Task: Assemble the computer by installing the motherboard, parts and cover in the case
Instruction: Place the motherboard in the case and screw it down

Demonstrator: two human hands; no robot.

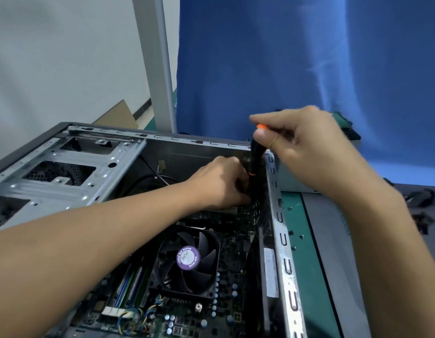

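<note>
The open computer case lies on its side with the motherboard inside. A black CPU fan with a purple label sits on the board. A black screwdriver with orange trim stands upright at the board's far right corner. My right hand grips its top, thumb and fingers curled round the handle. My left hand reaches deep into the case and its fingers curl round the lower shaft. The screwdriver tip and the screw are hidden behind my left hand.
A metal drive cage fills the left of the case. Loose screws lie on the green mat right of the case. A grey side panel lies further right. A blue cloth hangs behind.
</note>
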